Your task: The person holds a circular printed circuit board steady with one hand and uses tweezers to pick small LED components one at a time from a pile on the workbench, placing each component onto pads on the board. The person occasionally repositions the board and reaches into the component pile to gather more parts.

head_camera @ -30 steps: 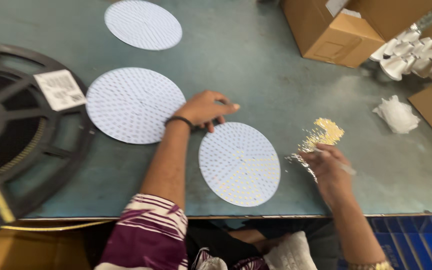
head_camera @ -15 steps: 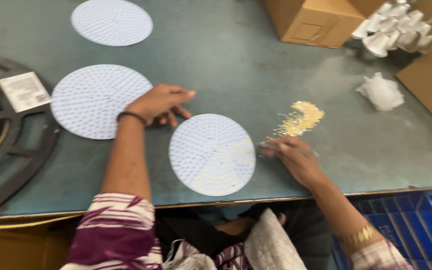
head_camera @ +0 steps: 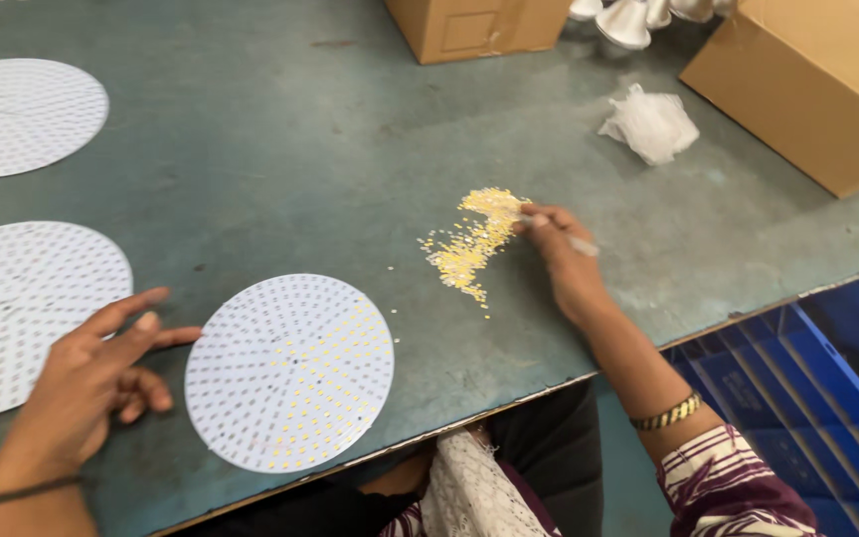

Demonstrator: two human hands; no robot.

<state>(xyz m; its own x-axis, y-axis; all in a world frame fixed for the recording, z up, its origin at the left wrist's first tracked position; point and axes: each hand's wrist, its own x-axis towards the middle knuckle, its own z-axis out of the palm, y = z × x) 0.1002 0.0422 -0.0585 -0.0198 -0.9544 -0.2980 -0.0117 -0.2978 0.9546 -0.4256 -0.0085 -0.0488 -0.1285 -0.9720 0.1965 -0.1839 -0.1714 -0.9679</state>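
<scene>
Yellow chips (head_camera: 474, 244) meet the right hand (head_camera: 564, 264) pinching a half-hidden tool; left hand (head_camera: 91, 378) spread.

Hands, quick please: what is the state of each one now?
Left hand: open, holding nothing, fingertips at the edge of a white disc.
Right hand: closed on a thin tool, at the yellow bits.

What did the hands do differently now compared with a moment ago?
The left hand slid off the far edge of the round white dotted board and now rests beside it, fingertips near its left rim. The right hand, gripping a thin white stick, moved up into the pile of tiny yellow chips. The boards, the chips and the crumpled white wrapper stayed put on the green table.
</scene>
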